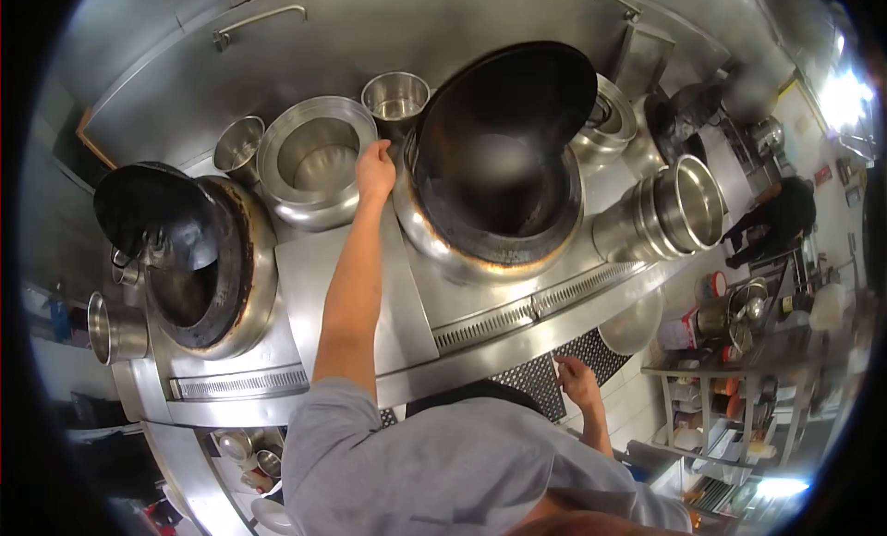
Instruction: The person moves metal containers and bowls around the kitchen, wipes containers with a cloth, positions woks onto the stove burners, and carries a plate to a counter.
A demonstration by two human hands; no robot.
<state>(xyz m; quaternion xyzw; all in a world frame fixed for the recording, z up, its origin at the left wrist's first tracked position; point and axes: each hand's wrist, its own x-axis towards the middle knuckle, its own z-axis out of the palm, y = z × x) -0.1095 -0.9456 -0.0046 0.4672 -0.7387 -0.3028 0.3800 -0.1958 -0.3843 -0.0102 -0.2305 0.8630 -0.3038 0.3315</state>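
My left hand [375,173] reaches forward over the steel range, its fingers curled at the right side of a round steel pot [270,174]. Whether it grips the pot's rim or something else behind the fingers is hidden. Just right of it, a large black wok [499,157] stands steeply tilted over a round burner ring [462,245]. Behind my hand is a small steel pot [395,97]. My right hand [578,383] hangs low by my body, in front of the counter edge, fingers closed; a small pale bit shows at its fingertips, too small to name.
A second tilted wok [152,213] rests on the left burner. Nested steel pots [661,213] lean near the right counter edge. Another lidded pot [610,120] stands behind them. A person in dark clothes [781,217] is at the far right, near a loaded shelf rack [707,374].
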